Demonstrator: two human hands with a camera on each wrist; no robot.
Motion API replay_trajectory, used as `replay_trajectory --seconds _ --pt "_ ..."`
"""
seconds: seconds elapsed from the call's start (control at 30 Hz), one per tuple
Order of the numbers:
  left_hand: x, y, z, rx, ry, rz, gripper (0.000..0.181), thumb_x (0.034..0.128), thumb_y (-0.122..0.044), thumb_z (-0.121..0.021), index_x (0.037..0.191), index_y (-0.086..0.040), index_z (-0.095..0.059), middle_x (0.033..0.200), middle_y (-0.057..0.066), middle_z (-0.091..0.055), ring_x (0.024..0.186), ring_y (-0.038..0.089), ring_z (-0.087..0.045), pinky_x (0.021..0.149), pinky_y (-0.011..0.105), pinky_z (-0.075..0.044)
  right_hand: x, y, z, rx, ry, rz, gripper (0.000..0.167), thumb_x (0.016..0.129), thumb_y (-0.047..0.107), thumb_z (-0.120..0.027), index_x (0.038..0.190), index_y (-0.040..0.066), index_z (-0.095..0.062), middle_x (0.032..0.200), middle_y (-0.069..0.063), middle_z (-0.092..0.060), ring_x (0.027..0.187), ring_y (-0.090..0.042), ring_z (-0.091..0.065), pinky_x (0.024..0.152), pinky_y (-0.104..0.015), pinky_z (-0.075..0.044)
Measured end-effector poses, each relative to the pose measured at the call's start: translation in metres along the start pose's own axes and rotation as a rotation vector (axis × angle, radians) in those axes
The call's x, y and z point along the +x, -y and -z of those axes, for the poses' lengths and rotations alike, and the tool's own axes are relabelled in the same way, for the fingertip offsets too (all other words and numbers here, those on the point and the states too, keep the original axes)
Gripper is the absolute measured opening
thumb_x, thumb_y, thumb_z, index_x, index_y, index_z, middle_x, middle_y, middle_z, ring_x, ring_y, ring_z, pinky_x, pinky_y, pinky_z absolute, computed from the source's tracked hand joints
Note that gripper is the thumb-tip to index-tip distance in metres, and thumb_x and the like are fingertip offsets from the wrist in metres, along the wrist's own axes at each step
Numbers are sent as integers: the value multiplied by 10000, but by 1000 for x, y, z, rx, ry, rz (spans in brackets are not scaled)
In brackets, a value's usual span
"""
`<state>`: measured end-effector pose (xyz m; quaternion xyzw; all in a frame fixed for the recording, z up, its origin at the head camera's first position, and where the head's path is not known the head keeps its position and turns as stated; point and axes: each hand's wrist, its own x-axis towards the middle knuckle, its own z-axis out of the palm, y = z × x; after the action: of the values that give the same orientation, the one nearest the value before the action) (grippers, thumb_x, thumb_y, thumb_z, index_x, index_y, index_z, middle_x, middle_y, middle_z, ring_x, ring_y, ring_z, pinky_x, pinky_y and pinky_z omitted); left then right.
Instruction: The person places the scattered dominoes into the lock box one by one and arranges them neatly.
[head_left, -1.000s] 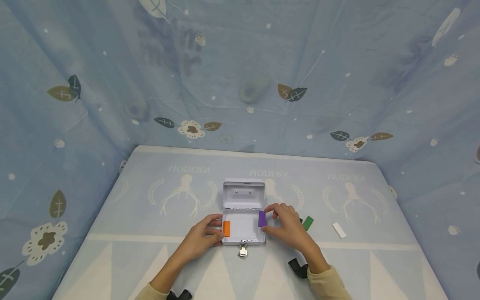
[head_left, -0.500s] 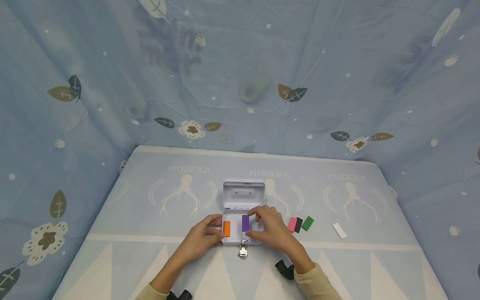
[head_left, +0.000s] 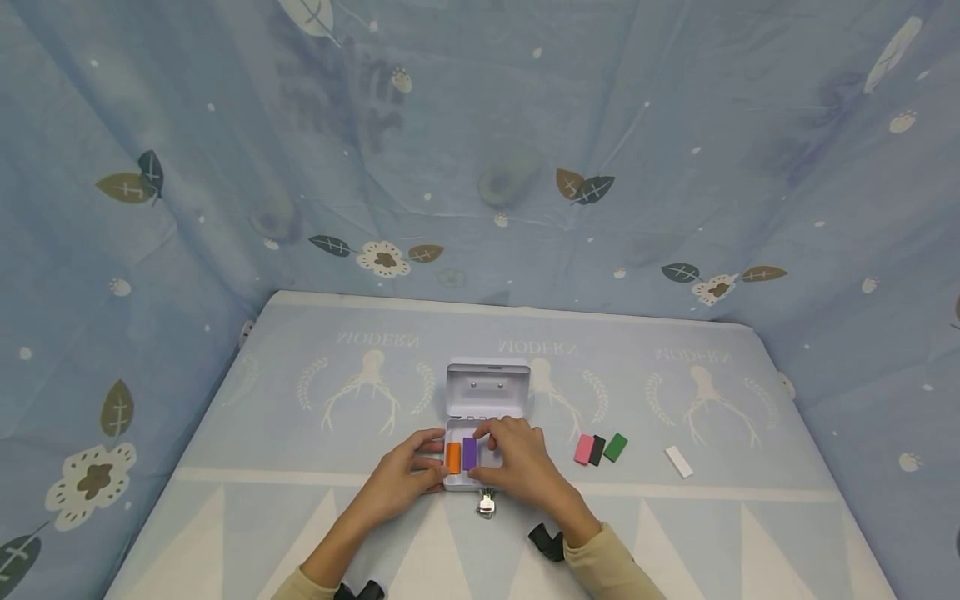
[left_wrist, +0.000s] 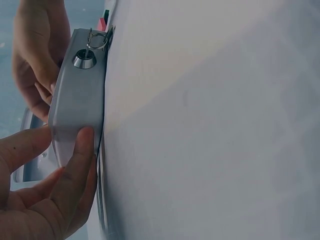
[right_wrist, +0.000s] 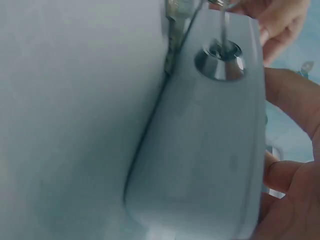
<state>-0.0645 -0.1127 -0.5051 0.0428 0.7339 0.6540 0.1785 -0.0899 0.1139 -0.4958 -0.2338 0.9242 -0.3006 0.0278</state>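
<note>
A small white cash box (head_left: 452, 481) stands with its lid (head_left: 488, 392) raised at the back; keys (head_left: 486, 503) hang from the lock (left_wrist: 84, 59) on its front. My left hand (head_left: 400, 475) grips the box's left end, thumb and fingers around the corner in the left wrist view. Inside, an orange block (head_left: 453, 457) lies along the left wall. My right hand (head_left: 521, 468) reaches into the box and pinches a purple block (head_left: 469, 454) between thumb and forefinger, just right of the orange one. Whether the purple block touches the floor of the box I cannot tell.
On the patterned tablecloth right of the box lie a pink block (head_left: 583, 448), a black block (head_left: 597, 450) and a green block (head_left: 616, 447). A white block (head_left: 678, 462) lies farther right. A blue printed cloth (head_left: 480, 167) hangs behind the table.
My right hand has carried the purple block left, from the box's right wall to beside the orange block. The pink and black blocks have come into view. My left hand stays in place.
</note>
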Motion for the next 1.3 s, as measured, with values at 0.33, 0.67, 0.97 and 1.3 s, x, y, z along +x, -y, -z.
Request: replay_trajectory --seconds 0.33,0.67,0.97,1.3 --pt "-1 -1 0 -8 3 2 562 921 -20 -712 1426 27 -469 1321 250 -532 1110 365 -611 765 325 -628 2 6 -10 -161 -13 -39 440 735 386 -880 1059 191 -656 830 90 -486 910 -203 -496 670 -325 -297" --pt "0 1 0 -19 5 1 567 917 -21 -717 1426 25 -471 1325 252 -531 1124 379 -603 765 326 -629 5 12 -11 -221 28 -89 459 719 400 -897 1048 192 -653 919 47 -563 943 -233 -507 685 -350 -306" --pt "1 1 0 -21 7 4 572 918 -19 -716 1430 29 -467 1323 245 -532 1122 372 -601 770 326 -628 7 14 -13 -256 22 -87 475 700 417 -909 1040 200 -658 933 42 -591 928 -238 -510 691 -354 -306" --pt "0 0 1 -18 10 4 582 917 -32 -722 1432 33 -461 1326 248 -531 1123 377 -602 768 323 -628 6 13 -13 -239 25 -84 476 697 422 -910 1038 197 -665 922 43 -578 911 -231 -500 675 -346 -295"
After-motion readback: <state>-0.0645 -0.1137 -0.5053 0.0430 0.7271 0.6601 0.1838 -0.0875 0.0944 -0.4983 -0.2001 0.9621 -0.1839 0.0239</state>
